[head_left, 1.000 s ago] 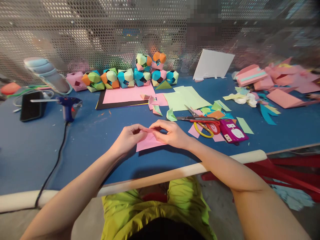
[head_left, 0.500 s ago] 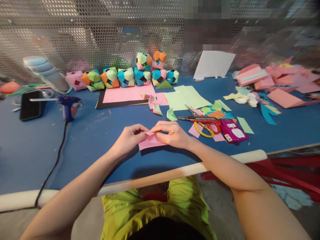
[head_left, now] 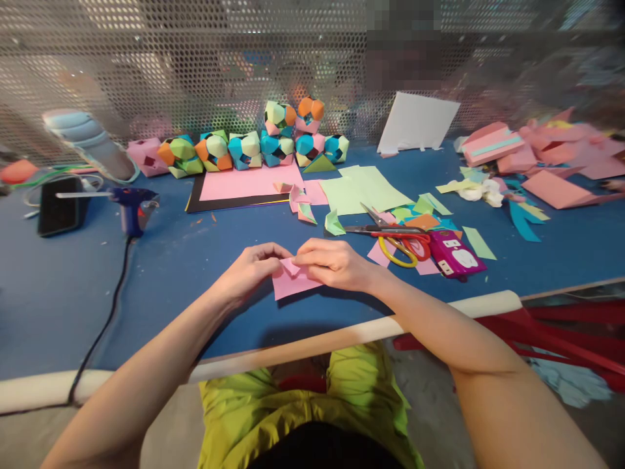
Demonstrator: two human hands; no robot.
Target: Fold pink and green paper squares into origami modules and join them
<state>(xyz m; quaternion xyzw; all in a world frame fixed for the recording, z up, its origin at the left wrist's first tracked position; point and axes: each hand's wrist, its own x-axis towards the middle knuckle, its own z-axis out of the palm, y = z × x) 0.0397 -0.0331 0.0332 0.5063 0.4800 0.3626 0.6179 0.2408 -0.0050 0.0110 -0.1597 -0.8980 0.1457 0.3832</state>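
A small sheet of pink paper (head_left: 293, 284) is held between both hands above the blue table, its upper edge folded over into a small flap. My left hand (head_left: 256, 270) pinches its left side with thumb and forefinger. On the right side, my right hand (head_left: 334, 264) grips it, fingertips near the fold and covering part of the paper. Beyond my hands lie a folded light-green paper piece (head_left: 334, 223) and a pink-and-green folded piece (head_left: 306, 213). Scissors with red handles (head_left: 415, 245) and a pair with a yellow handle (head_left: 405, 259) rest right of my right hand.
Several coloured paper balls (head_left: 245, 151) line the back by the perforated metal screen (head_left: 195, 78). A glue gun (head_left: 131, 208), phone (head_left: 61, 205) and tumbler (head_left: 92, 146) are at left. A purple power adapter (head_left: 456, 254), paper scraps and pink paper pieces (head_left: 556, 189) sit at right.
The pink paper has tipped slightly, with its near edge lower, and the folded flap shows more. My right hand has shifted a little toward me.
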